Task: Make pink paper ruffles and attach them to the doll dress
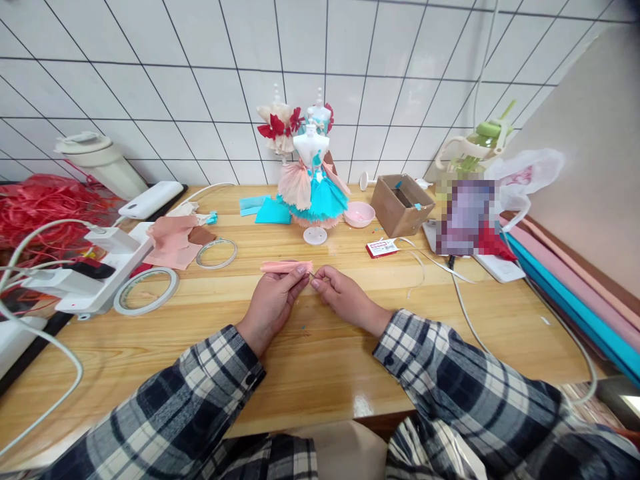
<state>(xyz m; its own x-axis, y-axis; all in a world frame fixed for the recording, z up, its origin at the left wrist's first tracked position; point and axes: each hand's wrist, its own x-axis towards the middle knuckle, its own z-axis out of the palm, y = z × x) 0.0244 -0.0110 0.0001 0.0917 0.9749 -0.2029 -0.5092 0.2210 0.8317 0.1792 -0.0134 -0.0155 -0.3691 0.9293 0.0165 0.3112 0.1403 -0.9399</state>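
Pinched between the thumb and fingers of my left hand (274,303) is a strip of peach crepe paper (280,267), folded or gathered, with a frilled right end. My right hand (343,291) is closed close beside it, thumb against forefinger. Something thin and dark shows between the two hands' fingertips, too small to make out. Just beyond stands a small white dress form (311,143) wearing a turquoise crepe paper skirt (320,197) with peach layers. Two more dress forms stand behind it, one with red bows (274,127).
At left lie peach paper pieces (173,240), rolls of tape (146,291) and a power strip (107,283). Behind are turquoise paper (273,211), a pink bowl (359,214) and a cardboard box (400,205). A phone (465,217) stands at right beside paper rolls (575,293); cables cross there.
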